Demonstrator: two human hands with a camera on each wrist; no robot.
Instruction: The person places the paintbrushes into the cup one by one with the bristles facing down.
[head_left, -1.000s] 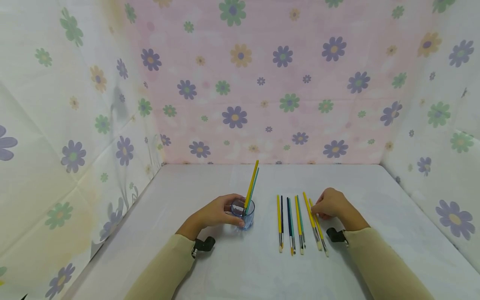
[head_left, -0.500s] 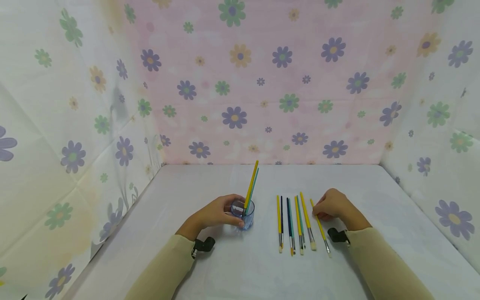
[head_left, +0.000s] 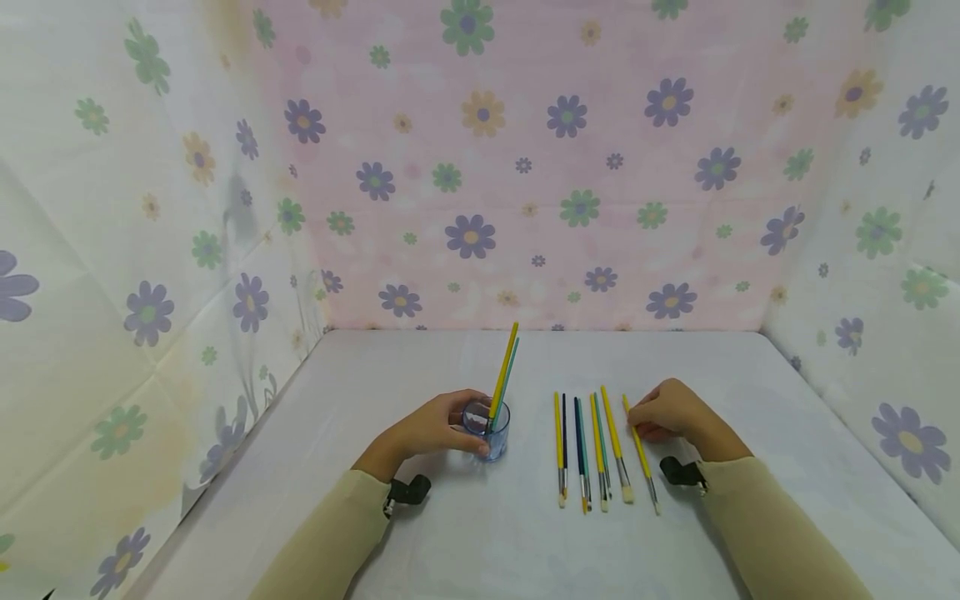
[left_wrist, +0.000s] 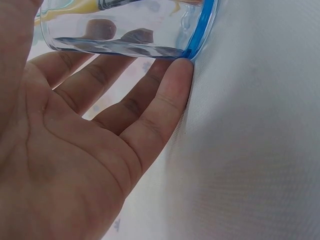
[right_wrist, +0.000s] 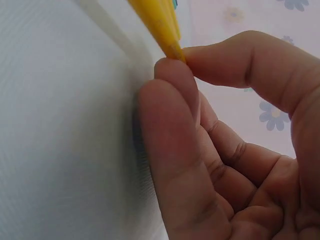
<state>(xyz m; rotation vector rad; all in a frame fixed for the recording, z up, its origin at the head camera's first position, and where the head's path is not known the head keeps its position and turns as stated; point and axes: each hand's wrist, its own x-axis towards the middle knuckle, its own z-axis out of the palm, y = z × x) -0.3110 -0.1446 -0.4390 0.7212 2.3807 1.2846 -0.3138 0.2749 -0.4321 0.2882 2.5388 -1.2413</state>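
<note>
My left hand [head_left: 427, 429] holds a clear glass [head_left: 497, 447] with a blue base on the table, fingers and thumb around its side. A yellow paintbrush [head_left: 505, 367] and a teal paintbrush [head_left: 511, 372] lean in it, bristles down. At the right, my right hand [head_left: 667, 408] pinches a thin yellow paintbrush [head_left: 642, 454] near its handle end; the bristles point toward me. In the right wrist view, thumb and fingertip meet on the yellow handle [right_wrist: 159, 22]. In the left wrist view the glass [left_wrist: 120, 37] touches the fingers.
Left of the held brush lies a wider yellow paintbrush [head_left: 615, 437]. Beside it are a yellow and teal pair [head_left: 597, 446], a dark blue and teal pair [head_left: 580, 446] and a yellow brush [head_left: 558, 442] with a black brush [head_left: 565, 433]. Flowered cloth walls [head_left: 525, 208] enclose the white table [head_left: 405, 358].
The thin yellow paintbrush has moved slightly right with my right hand. The wider yellow brush has shifted left, so a gap shows between them. My left hand and the glass have stayed put.
</note>
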